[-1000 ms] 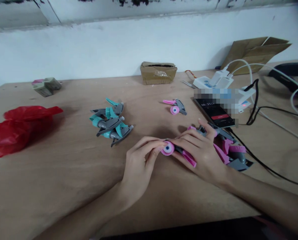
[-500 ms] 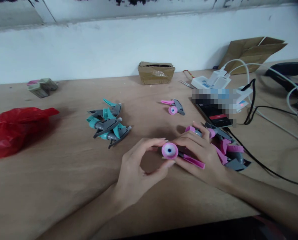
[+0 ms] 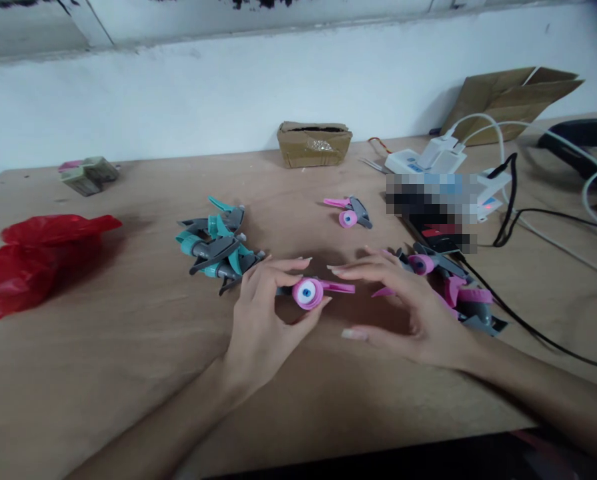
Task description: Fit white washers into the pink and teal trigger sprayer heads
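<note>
My left hand [image 3: 265,327] pinches a pink and grey trigger spray head [image 3: 308,293] by its round pink collar. The collar faces me, showing a white inside with a dark centre, and the pink trigger points right. My right hand [image 3: 408,307] is apart from it, thumb and fingers spread with nothing between them. Beyond both hands lies a single pink and grey spray head [image 3: 348,219]. A pile of pink and grey spray heads [image 3: 473,297] sits beside my right hand, partly hidden by it. Teal and grey spray heads [image 3: 218,247] are heaped just beyond my left hand.
A red plastic bag [image 3: 43,260] lies at the left, with a greenish block [image 3: 88,177] behind it. By the wall stands a small cardboard box [image 3: 314,147]. A phone [image 3: 428,223], a white power strip [image 3: 408,162] and cables occupy the right side.
My right hand has let go of the spray head and opened, moving right. My left hand has taken the collar and shifted slightly left; the trigger now points more level.
</note>
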The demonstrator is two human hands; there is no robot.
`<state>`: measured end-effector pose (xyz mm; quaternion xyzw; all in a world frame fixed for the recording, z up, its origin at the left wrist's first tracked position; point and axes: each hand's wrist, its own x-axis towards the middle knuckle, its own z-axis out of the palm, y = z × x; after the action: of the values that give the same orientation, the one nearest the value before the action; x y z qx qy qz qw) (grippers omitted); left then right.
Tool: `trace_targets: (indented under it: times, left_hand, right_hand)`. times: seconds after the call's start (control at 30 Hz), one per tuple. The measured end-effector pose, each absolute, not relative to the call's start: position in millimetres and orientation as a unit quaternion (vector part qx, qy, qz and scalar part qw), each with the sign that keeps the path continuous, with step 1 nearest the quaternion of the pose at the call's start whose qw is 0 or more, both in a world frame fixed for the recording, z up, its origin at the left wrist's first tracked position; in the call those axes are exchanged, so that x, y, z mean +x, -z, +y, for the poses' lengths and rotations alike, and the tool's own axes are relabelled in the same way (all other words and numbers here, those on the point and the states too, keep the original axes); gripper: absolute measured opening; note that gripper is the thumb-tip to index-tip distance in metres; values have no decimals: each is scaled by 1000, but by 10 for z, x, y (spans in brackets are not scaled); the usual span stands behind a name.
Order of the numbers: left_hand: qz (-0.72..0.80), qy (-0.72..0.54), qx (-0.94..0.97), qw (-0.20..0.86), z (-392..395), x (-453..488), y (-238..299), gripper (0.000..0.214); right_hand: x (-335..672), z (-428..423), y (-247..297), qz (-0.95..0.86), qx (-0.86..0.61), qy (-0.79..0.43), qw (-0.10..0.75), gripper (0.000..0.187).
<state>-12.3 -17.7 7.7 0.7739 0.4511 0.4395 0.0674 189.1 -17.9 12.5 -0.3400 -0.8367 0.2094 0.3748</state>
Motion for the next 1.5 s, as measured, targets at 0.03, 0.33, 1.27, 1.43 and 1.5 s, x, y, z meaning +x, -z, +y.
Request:
trace_targets:
  times: [0.03, 0.33, 1.27, 1.43, 1.5]
  left_hand:
    - [451, -434, 777, 68, -173, -123, -75, 30]
    - [439, -409, 796, 80, -228, -86, -28, 23]
    - [428, -398, 811, 27, -146, -25, 53, 16]
    - [451, -390, 802, 36, -145, -36, 31, 17]
    - [460, -392, 796, 42, -153, -41, 12, 17]
  right_hand:
    - [1883, -182, -140, -830, -339, -208, 391, 41]
    - [1680, -276, -90, -832, -362, -59, 416, 16]
    - [1597, -244, -48, -818, -426, -57, 382, 19]
    - [1621, -260, -48, -826, -422, -35, 373, 20]
    - [1632, -280, -52, -827, -421, -6, 373, 21]
